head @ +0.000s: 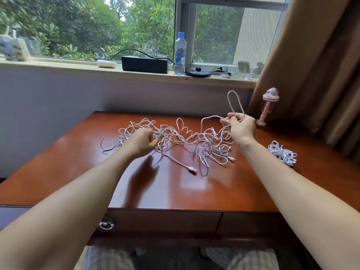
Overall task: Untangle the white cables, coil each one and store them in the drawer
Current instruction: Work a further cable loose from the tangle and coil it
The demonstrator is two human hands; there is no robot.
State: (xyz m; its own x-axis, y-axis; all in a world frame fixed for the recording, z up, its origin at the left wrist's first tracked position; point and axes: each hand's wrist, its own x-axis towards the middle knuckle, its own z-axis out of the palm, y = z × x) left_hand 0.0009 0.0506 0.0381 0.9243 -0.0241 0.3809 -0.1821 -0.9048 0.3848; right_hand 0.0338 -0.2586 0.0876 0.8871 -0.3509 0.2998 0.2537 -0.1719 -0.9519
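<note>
Several white cables were spread in a tangle (175, 141) on the desk (155, 191), between both sets of fingers. A loop (234, 102) of one cable was held upright by the right hand (241, 127), fingers curled round it; strands of the tangle were pinched by the left hand (141, 142). One coiled bundle (282, 153) lay right of the right fingers. The cable was judged light, limp and prone to snagging; a hold beside the free plug (191, 169) was judged best.
</note>
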